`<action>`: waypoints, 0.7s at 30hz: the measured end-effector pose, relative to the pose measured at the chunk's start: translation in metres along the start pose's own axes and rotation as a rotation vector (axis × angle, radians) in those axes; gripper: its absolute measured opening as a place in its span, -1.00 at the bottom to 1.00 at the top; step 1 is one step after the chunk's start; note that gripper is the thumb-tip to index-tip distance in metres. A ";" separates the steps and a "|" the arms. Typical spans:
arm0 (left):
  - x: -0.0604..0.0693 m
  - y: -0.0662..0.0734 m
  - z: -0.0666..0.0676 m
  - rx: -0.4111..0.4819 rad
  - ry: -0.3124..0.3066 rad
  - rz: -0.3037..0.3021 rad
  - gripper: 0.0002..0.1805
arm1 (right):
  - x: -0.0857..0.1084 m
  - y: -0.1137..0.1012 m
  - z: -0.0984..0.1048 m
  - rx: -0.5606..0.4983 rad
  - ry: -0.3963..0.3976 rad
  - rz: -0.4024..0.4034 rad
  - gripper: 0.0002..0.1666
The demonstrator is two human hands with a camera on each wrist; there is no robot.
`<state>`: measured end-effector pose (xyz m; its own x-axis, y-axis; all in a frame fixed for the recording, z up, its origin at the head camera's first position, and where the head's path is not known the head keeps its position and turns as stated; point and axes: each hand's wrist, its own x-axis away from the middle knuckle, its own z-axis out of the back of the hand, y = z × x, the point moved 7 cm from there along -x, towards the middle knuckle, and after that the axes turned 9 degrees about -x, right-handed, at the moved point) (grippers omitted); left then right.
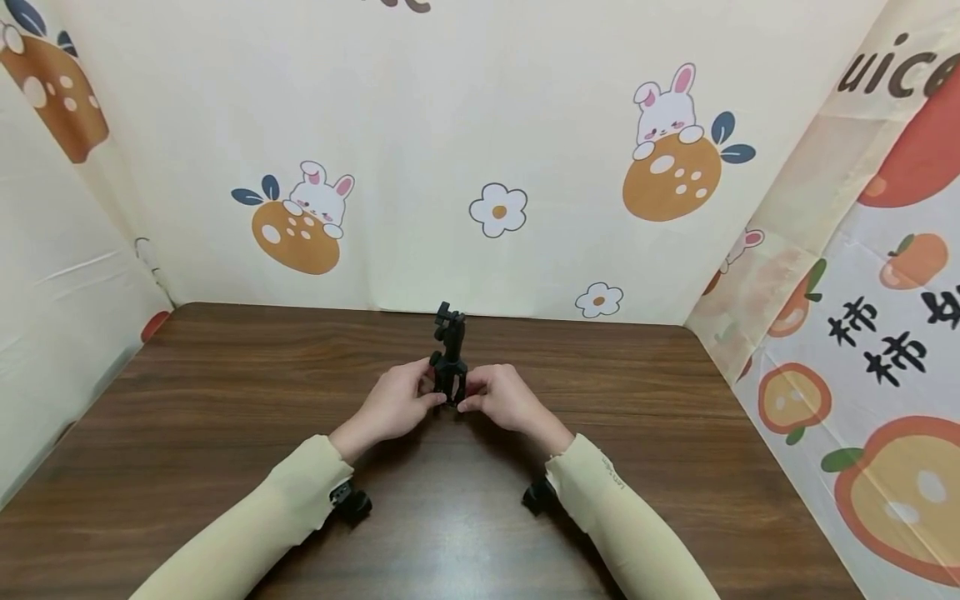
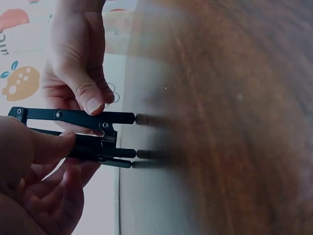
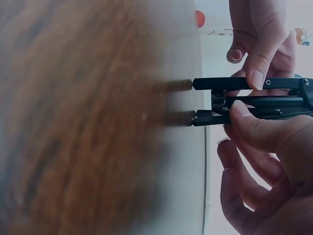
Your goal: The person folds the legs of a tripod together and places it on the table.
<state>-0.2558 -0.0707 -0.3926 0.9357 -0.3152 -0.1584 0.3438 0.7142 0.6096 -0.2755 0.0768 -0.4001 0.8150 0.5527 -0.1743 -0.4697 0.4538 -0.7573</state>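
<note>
A small black tripod (image 1: 452,333) stands upright near the table's back edge, a clamp-like head at its top. Its legs (image 2: 93,117) are folded close together, and their tips meet their own reflections on the tabletop. From the left side, my left hand (image 1: 396,402) pinches a leg between thumb and fingers. My right hand (image 1: 506,397) does likewise from the right; its thumb lies on a leg (image 3: 220,118) in the right wrist view. Some fingers of both hands are hidden behind the tripod.
The brown wood-grain table (image 1: 225,375) has its back edge against a cream curtain (image 1: 420,125) printed with rabbits, fruit and flowers. More printed cloth (image 1: 817,500) hangs on the right, and a pale sheet (image 1: 60,292) on the left. A dark wrist camera (image 1: 351,502) sits under the left sleeve.
</note>
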 end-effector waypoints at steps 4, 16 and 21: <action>0.000 0.001 0.000 -0.012 -0.011 0.009 -0.72 | -0.001 -0.002 0.001 0.037 0.007 0.026 -0.86; 0.001 0.001 0.000 -0.032 -0.014 0.008 -0.73 | -0.006 0.007 0.009 0.119 0.054 -0.120 -0.69; 0.001 0.001 -0.002 -0.033 -0.030 0.001 -0.72 | -0.006 0.012 0.010 0.106 0.061 -0.187 -0.59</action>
<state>-0.2545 -0.0687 -0.3936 0.9334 -0.3330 -0.1340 0.3458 0.7344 0.5840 -0.2890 0.0860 -0.4015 0.9088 0.4100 -0.0768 -0.3386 0.6176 -0.7099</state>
